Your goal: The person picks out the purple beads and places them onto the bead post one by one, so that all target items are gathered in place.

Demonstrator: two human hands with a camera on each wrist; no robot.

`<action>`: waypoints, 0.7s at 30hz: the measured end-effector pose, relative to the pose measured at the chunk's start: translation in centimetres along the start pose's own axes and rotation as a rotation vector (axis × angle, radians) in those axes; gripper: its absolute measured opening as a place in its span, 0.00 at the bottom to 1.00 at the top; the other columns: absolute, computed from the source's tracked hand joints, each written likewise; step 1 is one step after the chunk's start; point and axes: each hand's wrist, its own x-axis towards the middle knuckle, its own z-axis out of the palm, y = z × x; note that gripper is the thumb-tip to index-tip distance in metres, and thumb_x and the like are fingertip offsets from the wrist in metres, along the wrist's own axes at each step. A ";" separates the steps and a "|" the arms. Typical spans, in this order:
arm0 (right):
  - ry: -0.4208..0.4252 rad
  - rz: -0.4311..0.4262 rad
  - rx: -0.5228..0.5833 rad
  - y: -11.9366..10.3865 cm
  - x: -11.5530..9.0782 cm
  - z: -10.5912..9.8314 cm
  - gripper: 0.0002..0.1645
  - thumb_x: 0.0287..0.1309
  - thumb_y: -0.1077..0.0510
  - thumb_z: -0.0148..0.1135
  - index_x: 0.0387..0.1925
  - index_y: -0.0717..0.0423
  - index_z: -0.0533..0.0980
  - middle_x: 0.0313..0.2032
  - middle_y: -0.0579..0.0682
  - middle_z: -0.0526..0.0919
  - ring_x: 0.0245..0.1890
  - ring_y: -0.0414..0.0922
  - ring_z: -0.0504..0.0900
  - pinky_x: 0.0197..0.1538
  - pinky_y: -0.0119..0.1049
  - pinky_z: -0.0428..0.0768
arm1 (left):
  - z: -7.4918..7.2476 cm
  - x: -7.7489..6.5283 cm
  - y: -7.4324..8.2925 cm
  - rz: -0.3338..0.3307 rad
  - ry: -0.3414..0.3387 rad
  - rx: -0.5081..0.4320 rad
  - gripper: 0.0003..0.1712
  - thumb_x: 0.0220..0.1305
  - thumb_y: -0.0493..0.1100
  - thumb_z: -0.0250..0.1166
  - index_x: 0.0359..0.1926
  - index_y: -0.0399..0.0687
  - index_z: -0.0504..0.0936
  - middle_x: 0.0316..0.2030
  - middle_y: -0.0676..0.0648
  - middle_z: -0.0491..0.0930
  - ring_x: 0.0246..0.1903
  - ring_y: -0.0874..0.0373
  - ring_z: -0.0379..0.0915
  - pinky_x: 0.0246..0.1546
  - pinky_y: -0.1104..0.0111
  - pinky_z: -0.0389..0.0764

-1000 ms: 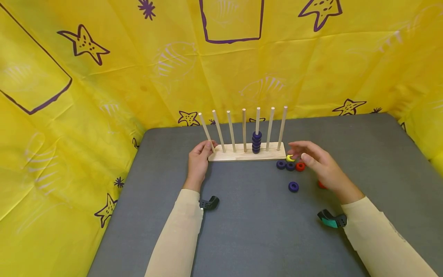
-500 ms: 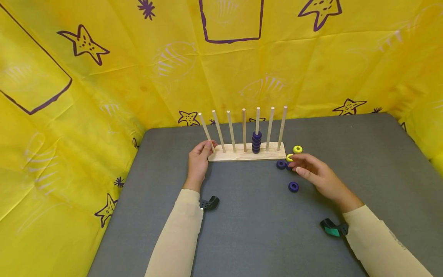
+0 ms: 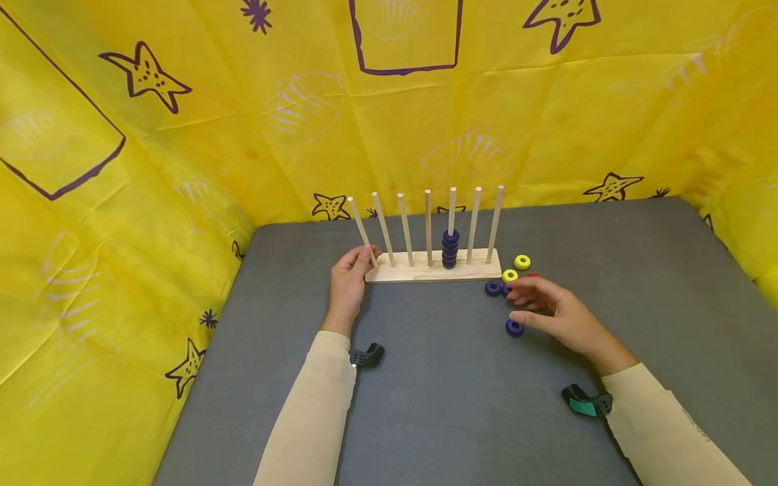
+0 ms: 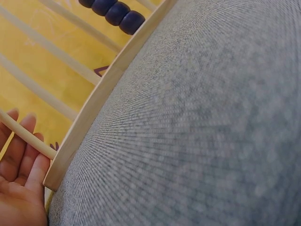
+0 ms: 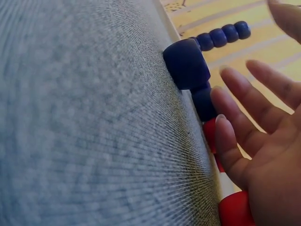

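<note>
A wooden peg stand (image 3: 401, 272) with several upright dowels lies at mid-table. A stack of dark blue rings (image 3: 450, 250) sits on one dowel, right of the middle. My left hand (image 3: 349, 287) holds the stand's left end, its fingers behind the end dowel in the left wrist view. My right hand (image 3: 562, 317) hovers with fingers spread and bent slightly, nothing visible in its grip. Around it lie two yellow rings (image 3: 522, 262), a loose blue ring (image 3: 514, 328), another blue ring (image 3: 494, 288) and a red ring (image 5: 235, 209). The hand partly hides some rings.
The grey table (image 3: 456, 405) ends at a yellow printed cloth (image 3: 389, 128) behind the stand and along both sides. Dark wrist-worn camera mounts (image 3: 367, 356) stick out from both sleeves over the table.
My right hand has moved toward me, from beside the stand's right end to above the blue and red rings. The yellow rings are uncovered now. My left hand and the stand stay put.
</note>
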 end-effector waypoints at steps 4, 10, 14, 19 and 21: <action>-0.028 0.040 -0.062 0.2 -0.1 -0.1 0.28 0.65 0.64 0.78 0.64 0.62 0.81 0.53 0.55 0.87 0.52 0.49 0.83 0.55 0.29 0.79 | 0.0 0.0 -0.1 -0.004 0.007 -0.003 0.20 0.82 0.48 0.66 0.54 0.32 0.89 0.50 0.35 0.88 0.55 0.45 0.84 0.62 0.56 0.82; -0.081 0.044 -0.119 0.2 -0.2 -0.1 0.29 0.62 0.61 0.82 0.63 0.58 0.82 0.54 0.50 0.87 0.54 0.48 0.82 0.55 0.33 0.78 | 0.0 0.1 -0.1 -0.005 0.010 -0.007 0.21 0.82 0.48 0.66 0.55 0.31 0.88 0.51 0.34 0.88 0.55 0.44 0.84 0.62 0.56 0.82; -0.111 0.023 -0.149 0.2 -0.2 -0.1 0.28 0.62 0.61 0.83 0.61 0.56 0.83 0.55 0.48 0.88 0.53 0.49 0.83 0.56 0.36 0.79 | 0.1 0.0 0.0 -0.011 0.017 -0.005 0.21 0.83 0.47 0.65 0.55 0.31 0.88 0.52 0.32 0.87 0.56 0.41 0.84 0.62 0.55 0.82; -0.138 0.035 -0.177 0.1 -0.2 -0.2 0.25 0.63 0.61 0.82 0.60 0.55 0.84 0.54 0.46 0.88 0.53 0.49 0.83 0.56 0.40 0.80 | 0.2 0.0 0.1 -0.022 0.024 0.000 0.20 0.84 0.45 0.64 0.56 0.29 0.87 0.53 0.30 0.87 0.57 0.40 0.83 0.62 0.54 0.82; -0.145 0.050 -0.187 0.1 -0.2 -0.2 0.23 0.64 0.61 0.81 0.59 0.55 0.84 0.54 0.46 0.88 0.52 0.49 0.83 0.56 0.41 0.81 | 0.2 0.0 0.1 -0.021 0.021 0.000 0.20 0.83 0.45 0.64 0.56 0.29 0.87 0.53 0.31 0.87 0.57 0.40 0.83 0.62 0.54 0.82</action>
